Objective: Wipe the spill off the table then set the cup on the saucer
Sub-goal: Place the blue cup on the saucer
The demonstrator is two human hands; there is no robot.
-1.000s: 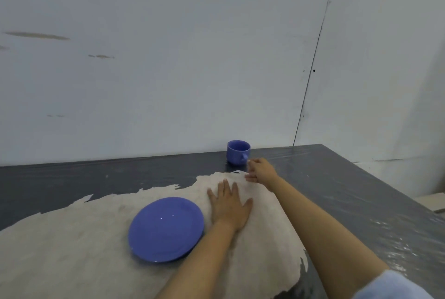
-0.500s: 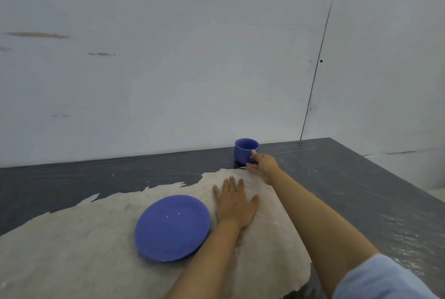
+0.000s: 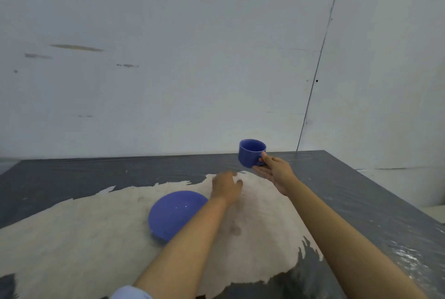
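Lower left and centre of frame: a torn beige sheet [image 3: 79, 233] covers most of your dark tabletop [image 3: 375, 202], ragged edges all round. Blue saucer [image 3: 173, 214] sits on that sheet just left of centre, its right edge hidden behind your left forearm. Your left hand [image 3: 226, 187] is blurred, just right of the saucer over the sheet's far edge, fingers loosely spread, holding nothing; can't tell if it touches the sheet. Right of centre, your right hand [image 3: 274, 171] grips the blue cup [image 3: 251, 153] at its handle side, thumb on top, fingers underneath. Cup is upright, lifted clear of the tabletop, well apart from the saucer. Pale wall [image 3: 192, 57] fills the upper frame.
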